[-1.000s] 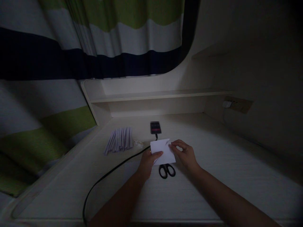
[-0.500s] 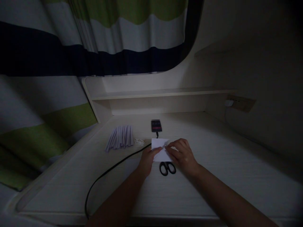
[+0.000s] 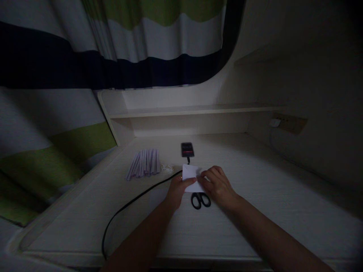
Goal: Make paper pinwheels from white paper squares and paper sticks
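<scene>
On the pale desk, below the striped curtain, the left hand and right hand pinch a white paper sheet between them, fingers closed on its left and right edges, just above the black scissors, right of the paper strips.

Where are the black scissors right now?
The black scissors lie on the desk near the middle of the head view, just below the white paper, between the left hand and right hand.
</scene>
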A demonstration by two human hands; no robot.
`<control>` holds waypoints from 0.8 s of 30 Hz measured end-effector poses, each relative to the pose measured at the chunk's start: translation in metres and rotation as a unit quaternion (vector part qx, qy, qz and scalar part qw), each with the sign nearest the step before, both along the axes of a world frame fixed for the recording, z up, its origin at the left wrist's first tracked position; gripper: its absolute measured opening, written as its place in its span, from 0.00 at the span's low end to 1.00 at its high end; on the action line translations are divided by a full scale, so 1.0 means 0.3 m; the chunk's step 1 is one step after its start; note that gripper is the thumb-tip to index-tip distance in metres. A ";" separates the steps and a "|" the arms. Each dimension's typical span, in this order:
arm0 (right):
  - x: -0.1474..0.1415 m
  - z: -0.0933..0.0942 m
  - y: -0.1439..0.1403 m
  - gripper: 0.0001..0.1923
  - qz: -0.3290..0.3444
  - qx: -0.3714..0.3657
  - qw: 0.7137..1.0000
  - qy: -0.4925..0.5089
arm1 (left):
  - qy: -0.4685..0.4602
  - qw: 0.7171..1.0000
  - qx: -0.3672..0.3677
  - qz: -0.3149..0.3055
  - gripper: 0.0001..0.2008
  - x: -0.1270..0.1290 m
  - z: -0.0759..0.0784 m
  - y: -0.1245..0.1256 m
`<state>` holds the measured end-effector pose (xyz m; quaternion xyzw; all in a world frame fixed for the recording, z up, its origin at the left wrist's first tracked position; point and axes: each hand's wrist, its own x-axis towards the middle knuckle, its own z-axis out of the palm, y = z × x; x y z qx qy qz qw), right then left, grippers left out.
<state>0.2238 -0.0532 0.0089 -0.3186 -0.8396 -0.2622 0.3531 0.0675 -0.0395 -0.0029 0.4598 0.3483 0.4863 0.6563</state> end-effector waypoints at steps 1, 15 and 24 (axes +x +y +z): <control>-0.001 -0.001 0.000 0.07 -0.001 -0.002 1.000 -0.003 | 0.007 1.000 0.003 -0.001 0.13 -0.002 -0.003 0.002; 0.032 0.009 0.044 0.11 0.074 -0.372 0.831 0.406 | 0.038 0.999 0.007 -0.006 0.16 -0.010 -0.005 0.011; 0.031 -0.006 0.049 0.15 0.139 -0.609 0.643 0.443 | 0.056 0.998 0.026 -0.010 0.14 -0.009 -0.002 0.010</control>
